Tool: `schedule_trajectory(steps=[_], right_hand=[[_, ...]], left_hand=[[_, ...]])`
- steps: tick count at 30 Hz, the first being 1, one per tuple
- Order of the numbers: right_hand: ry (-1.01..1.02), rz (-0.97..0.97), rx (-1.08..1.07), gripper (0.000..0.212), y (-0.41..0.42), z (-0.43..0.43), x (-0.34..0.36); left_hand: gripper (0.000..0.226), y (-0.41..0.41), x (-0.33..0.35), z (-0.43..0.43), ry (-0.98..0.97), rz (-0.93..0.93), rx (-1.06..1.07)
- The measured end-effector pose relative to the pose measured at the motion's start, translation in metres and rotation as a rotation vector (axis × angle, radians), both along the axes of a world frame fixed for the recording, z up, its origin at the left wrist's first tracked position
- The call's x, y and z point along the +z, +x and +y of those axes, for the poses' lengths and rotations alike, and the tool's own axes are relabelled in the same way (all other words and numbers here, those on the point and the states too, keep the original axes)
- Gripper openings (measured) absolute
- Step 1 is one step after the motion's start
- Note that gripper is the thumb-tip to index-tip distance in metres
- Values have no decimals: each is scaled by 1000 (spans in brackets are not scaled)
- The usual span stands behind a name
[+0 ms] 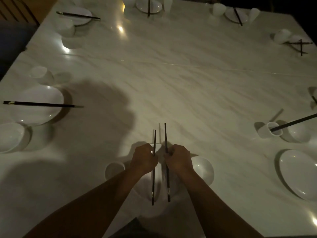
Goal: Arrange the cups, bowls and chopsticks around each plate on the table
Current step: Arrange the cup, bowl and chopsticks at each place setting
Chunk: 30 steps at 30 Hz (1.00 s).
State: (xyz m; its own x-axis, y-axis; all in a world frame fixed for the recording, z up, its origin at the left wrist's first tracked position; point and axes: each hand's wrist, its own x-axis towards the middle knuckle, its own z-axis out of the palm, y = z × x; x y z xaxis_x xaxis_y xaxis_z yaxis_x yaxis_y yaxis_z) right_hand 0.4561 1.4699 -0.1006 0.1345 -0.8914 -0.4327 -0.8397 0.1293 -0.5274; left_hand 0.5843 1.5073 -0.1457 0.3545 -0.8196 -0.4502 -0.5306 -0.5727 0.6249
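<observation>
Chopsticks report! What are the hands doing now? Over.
Left hand grips left chopstick, right hand grips right chopstick. Both held above the near plate. Cup and bowl sit either side.

Two bare hands each hold one dark chopstick above a white plate on a dim, pale, veined table [171, 74].

The left hand [144, 158] grips the left chopstick [153, 182] and the right hand [178, 158] grips the right chopstick [167, 177], fingers curled round the shafts. The sticks lie roughly parallel, slightly apart, pointing away from the person over the near plate [160, 189]. A white cup [115, 170] sits just left of it and a white bowl [203, 169] just right. At far left, a chopstick pair [39, 104] lies across another plate [42, 93]. At right, dark chopsticks lean in a small cup [272, 128].
</observation>
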Motion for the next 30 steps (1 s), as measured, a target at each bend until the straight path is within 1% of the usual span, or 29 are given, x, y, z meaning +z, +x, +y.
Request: schedule_trajectory(steps=[4, 10, 12, 16, 19, 23, 24, 26, 28, 30], right_hand=[[-15, 16, 25, 10, 1, 3, -1], [-23, -61, 68, 9, 6, 16, -2], [-9, -60, 76, 9, 8, 20, -8], [92, -22, 48, 27, 11, 23, -10], [97, -18, 50, 32, 14, 27, -13], [65, 16, 35, 26, 17, 29, -18], [66, 18, 24, 23, 18, 31, -21], [34, 21, 23, 9, 20, 33, -25], [-6, 23, 12, 21, 20, 34, -30], [-18, -4, -28, 16, 21, 36, -28]], left_hand=[[23, 0, 1, 1, -8, 0, 17], [31, 5, 7, 1, -44, 9, 34], [30, 13, 11, 1, -86, -3, 49], [26, 38, 24, 1, -180, -22, 54], [27, 59, 32, 4, -201, -24, 76], [28, 76, 35, 9, -198, -6, 108], [28, 78, 35, 11, -197, -1, 111], [29, 82, 33, 14, -199, 10, 111], [30, 85, 31, 16, -200, 24, 102], [31, 88, 30, 18, -194, 31, 89]])
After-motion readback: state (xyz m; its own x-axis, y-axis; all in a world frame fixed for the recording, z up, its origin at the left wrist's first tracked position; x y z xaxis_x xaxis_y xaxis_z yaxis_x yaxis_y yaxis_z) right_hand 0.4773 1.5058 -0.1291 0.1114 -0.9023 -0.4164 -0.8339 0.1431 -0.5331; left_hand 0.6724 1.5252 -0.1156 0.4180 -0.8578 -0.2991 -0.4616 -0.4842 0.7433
